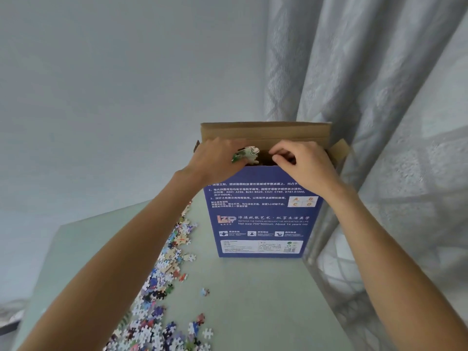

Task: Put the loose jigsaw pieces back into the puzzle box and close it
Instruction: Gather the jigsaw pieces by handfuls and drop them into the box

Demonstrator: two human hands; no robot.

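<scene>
1. Nearest along the pale green table [253, 300]: a long drift of loose jigsaw pieces [162, 287], well apart from both hands and not yet boxed. Likely far from finished. Risk here: sweeping pieces off the near or left edge on the next reach, given how close the drift runs to that edge.
2. Further in: puzzle box [260, 214] standing upright on its narrow end, blue printed face towards the camera, just beside the curtain [379, 122]. Tall and narrow, so probably easy to tip with a push at the top.
3. At the box mouth: left hand [217, 158] curled around a small clump of pieces [247, 154], held right over the opening. Could spill outside the rim if let go off-centre.
4. Right hand [304, 163] at the same opening, fingers bent and pinching something at the near rim; whether a piece or the cardboard edge, cannot tell.
5. Farthest: brown flap [266, 131] standing open behind both hands, side tab out on the right. Could crease on closing if pieces pile up too high.
</scene>
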